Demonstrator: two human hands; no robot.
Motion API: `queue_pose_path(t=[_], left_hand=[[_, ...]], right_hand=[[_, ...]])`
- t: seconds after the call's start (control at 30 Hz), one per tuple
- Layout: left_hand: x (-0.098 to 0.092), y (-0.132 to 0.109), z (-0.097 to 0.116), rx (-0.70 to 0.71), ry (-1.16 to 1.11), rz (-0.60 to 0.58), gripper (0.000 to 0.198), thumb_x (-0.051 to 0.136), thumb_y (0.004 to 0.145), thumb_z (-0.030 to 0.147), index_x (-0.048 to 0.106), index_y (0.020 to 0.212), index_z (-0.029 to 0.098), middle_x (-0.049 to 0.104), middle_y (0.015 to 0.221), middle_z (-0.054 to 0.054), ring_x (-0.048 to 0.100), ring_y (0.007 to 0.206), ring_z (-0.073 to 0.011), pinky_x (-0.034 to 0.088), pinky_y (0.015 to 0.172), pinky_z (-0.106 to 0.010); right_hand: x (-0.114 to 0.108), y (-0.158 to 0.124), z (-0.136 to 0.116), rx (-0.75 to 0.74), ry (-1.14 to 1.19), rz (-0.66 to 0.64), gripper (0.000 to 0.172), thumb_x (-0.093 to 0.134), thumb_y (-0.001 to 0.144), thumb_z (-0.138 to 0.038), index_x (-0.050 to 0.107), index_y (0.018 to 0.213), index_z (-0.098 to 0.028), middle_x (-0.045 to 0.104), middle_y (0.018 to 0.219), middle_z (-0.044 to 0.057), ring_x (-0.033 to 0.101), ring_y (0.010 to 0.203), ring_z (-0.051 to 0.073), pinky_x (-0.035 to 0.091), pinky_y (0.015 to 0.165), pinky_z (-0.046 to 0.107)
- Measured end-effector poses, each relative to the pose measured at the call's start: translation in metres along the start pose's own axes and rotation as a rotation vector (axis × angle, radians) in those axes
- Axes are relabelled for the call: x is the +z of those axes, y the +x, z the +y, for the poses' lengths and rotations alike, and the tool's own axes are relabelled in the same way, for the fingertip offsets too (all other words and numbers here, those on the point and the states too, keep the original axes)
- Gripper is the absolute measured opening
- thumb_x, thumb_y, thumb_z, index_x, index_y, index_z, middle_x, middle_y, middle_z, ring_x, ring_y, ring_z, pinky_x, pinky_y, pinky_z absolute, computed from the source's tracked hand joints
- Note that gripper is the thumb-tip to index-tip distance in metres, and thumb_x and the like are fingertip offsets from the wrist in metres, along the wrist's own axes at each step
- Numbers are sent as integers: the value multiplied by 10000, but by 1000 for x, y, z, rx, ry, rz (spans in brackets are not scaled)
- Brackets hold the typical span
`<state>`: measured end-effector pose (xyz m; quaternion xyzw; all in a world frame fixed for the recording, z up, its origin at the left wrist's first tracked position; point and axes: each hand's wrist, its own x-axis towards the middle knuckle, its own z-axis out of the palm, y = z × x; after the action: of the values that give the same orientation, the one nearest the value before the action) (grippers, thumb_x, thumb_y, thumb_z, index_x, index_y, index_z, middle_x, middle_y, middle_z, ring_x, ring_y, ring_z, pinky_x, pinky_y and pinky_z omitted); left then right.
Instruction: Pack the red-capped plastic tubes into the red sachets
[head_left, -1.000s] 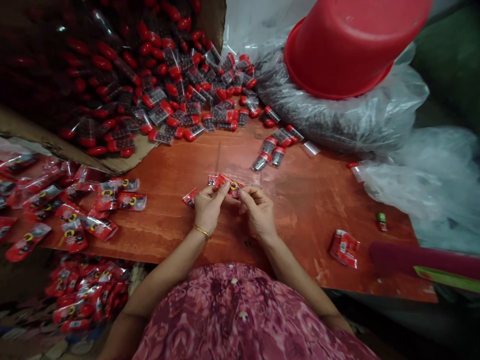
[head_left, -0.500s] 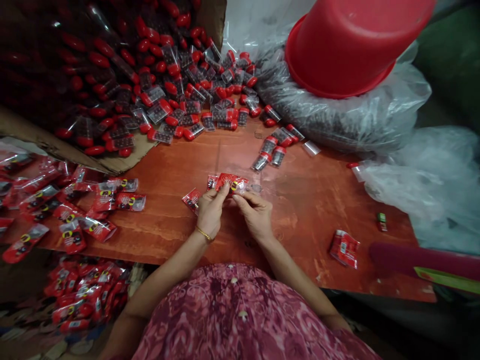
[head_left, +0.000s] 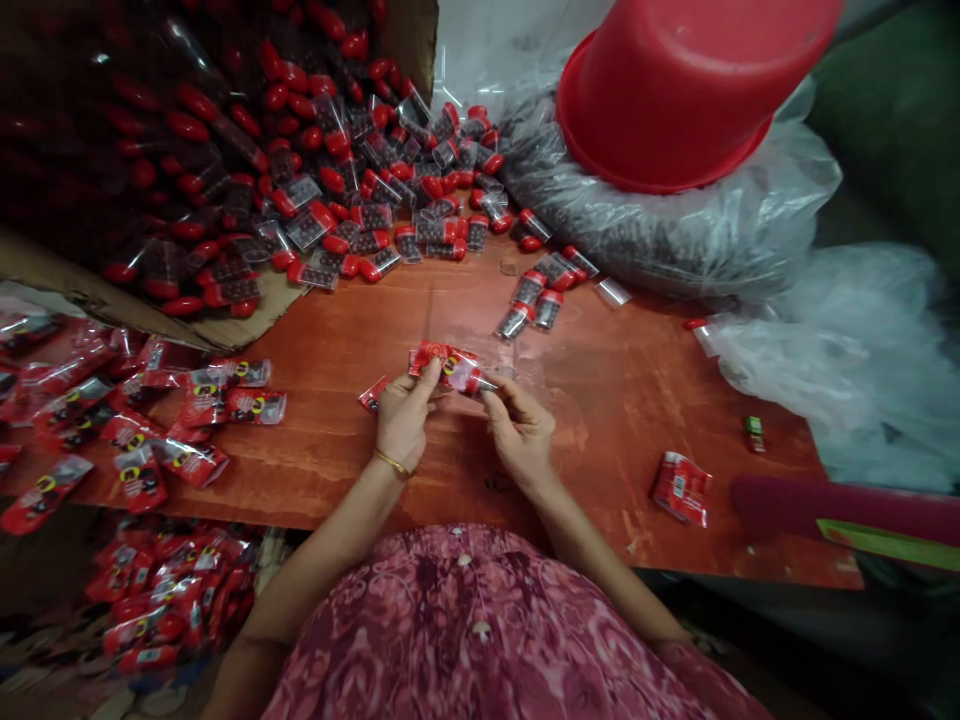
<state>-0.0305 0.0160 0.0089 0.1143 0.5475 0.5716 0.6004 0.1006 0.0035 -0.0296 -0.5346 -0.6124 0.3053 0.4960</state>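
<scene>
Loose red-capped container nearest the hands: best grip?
Probably the clear body of that container, pinched across its width from the near left: it lies on its side, clear end nearest, other containers crowding its far and right sides.

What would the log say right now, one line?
left hand: pinching red packet; right hand: at packet's clear end; red tub: upside down on plastic bag

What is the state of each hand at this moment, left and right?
Left hand: closed, holding a red packet.
Right hand: closed, pinching at the packet's end; exactly what it grips cannot be told.
</scene>
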Motion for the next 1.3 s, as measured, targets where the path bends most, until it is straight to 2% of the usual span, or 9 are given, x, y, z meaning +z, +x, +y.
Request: queue_pose_path(t=[0.1, 0.2, 0.3, 0.37, 0.5, 0.7, 0.93, 1.17, 1.3], left_hand=[[-8, 4, 9, 1, 3, 20, 399, 805, 441, 449, 617, 608, 139, 641, 551, 11, 587, 495, -89, 436, 505, -189], [-14, 7, 13, -25, 31, 5, 388, 801, 468, 437, 609, 622, 137, 642, 545, 2, 596, 492, -96, 427, 488, -185], [-18, 9, 13, -46, 43, 5, 373, 796, 493, 425, 603, 637, 140, 645, 546, 2, 603, 494, -95, 426, 478, -175], [-21, 9, 13, -54, 39, 4, 366, 797, 497, 416, 601, 645, 144, 642, 542, 8, 605, 493, -95, 434, 482, -176], [-26, 8, 15, -88, 34, 12, 363, 802, 490, 410, 609, 645, 144, 646, 549, 0, 608, 500, -101, 453, 502, -191], [-22, 5, 13, -112, 86, -43, 376, 811, 458, 426, 622, 613, 141, 649, 555, -15, 609, 511, -112, 447, 511, -205], [-15, 0, 9, -106, 148, -140, 419, 794, 444, 491, 648, 611, 136, 665, 571, -24, 600, 500, -98, 445, 518, -191], [-16, -1, 12, -66, 170, -135, 394, 802, 437, 466, 666, 593, 132, 671, 582, -24, 583, 495, -91, 447, 518, -195], [-9, -4, 11, -22, 87, -145, 368, 809, 443, 428, 672, 615, 133, 671, 600, -8, 591, 546, -91, 472, 577, -207]], right_hand=[[-27, 2, 13, -63, -339, -30, 366, 528, 830, -412, 595, 1099, -173, 644, 892, 82, 594, 744, 181, 504, 701, 343], [-44, 5, 21, -147, -619, -109, 527, 533, 788, -528, 543, 1174, -168, 596, 1060, 135, 554, 947, 253, 474, 816, 414], [-39, 8, 23, -202, -745, -243, 626, 514, 782, -570, 481, 1245, -149, 533, 1212, 168, 485, 1073, 299, 428, 880, 458], [-30, 11, 25, -215, -773, -319, 555, 515, 806, -521, 512, 1214, -145, 538, 1224, 169, 489, 1061, 309, 421, 869, 466], [-25, 16, 29, -219, -658, -359, 379, 536, 829, -411, 592, 1104, -157, 631, 1093, 142, 562, 945, 284, 446, 810, 441], [-52, 11, 10, -240, -287, -260, 385, 604, 799, -357, 564, 1164, -243, 652, 1070, 76, 611, 933, 212, 484, 807, 358], [-54, 17, -5, -343, -230, -359, 399, 621, 791, -270, 564, 1185, -243, 654, 1046, 69, 612, 934, 193, 489, 802, 322], [-48, 16, -3, -276, -232, -340, 382, 605, 797, -312, 569, 1175, -267, 658, 1057, 56, 616, 940, 202, 492, 821, 351], [-43, 15, -2, -266, -220, -334, 387, 606, 796, -312, 566, 1179, -270, 656, 1068, 55, 609, 972, 206, 489, 840, 357]])
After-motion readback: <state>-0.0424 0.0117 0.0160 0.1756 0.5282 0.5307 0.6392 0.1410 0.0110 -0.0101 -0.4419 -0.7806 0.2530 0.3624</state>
